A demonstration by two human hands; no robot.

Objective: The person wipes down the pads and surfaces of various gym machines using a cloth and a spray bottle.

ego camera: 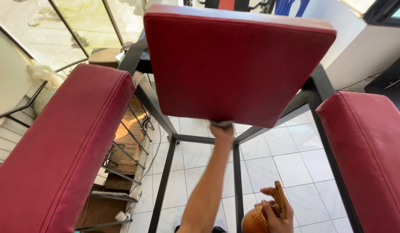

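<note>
A large square seat cushion of red textured leatherette [239, 64] fills the upper middle of the view, tipped up so that its broad face is turned toward the camera. Its thick top edge runs left to right across the frame, and its lower edge hangs above the floor. To the left lies a long padded armrest in the same red covering [57, 151], its long axis running from the near left corner up toward the centre. A matching red armrest [372, 159] stands on the right, running from the bottom right up to the back of the frame. Between them the black square-tube metal frame [165, 172] is bare, with white floor tiles [286, 159] showing through it. At the left, wooden stair treads with a dark railing [122, 159] drop away.

The left hand [221, 129] reaches up on an outstretched arm and presses a small grey cloth [220, 124] against the lower edge of the cushion; how far its fingers are curled I cannot tell. The right hand [275, 211], low at the bottom edge, is closed around an orange-brown ribbed spray bottle [257, 220], whose trigger head points up and away from the camera.
</note>
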